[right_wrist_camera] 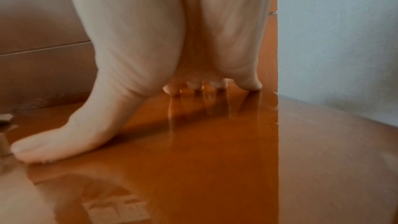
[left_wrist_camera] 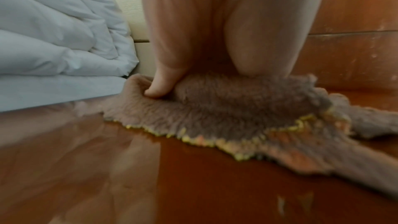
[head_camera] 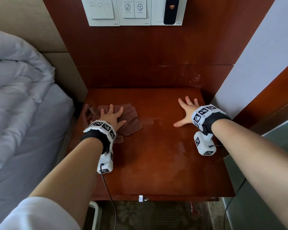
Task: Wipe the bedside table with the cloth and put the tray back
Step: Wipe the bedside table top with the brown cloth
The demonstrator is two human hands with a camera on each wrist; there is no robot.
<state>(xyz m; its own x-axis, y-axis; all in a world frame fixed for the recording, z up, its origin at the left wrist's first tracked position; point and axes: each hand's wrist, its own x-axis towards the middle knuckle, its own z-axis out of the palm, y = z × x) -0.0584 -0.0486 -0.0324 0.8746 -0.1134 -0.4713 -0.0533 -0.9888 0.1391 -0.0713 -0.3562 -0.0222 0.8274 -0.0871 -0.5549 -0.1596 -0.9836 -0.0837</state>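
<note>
A brown fluffy cloth [head_camera: 130, 120] lies spread on the left half of the glossy red-brown bedside table [head_camera: 156, 160]. My left hand [head_camera: 112, 117] presses flat on it with fingers spread. In the left wrist view the left hand [left_wrist_camera: 215, 48] bears down on the cloth [left_wrist_camera: 226, 108], its thumb sunk into a fold. My right hand [head_camera: 187, 111] rests flat on the bare tabletop near the back right corner, fingers spread, holding nothing. In the right wrist view the right hand [right_wrist_camera: 172, 54] touches the table [right_wrist_camera: 193, 168] with fingertips and thumb. No tray is in view.
A bed with a white duvet [head_camera: 15, 83] borders the table on the left. A wooden wall panel [head_camera: 148, 55] with white switch plates [head_camera: 133, 10] stands behind. A pale wall [head_camera: 256, 63] closes the right side. The table's front edge [head_camera: 156, 197] is near me.
</note>
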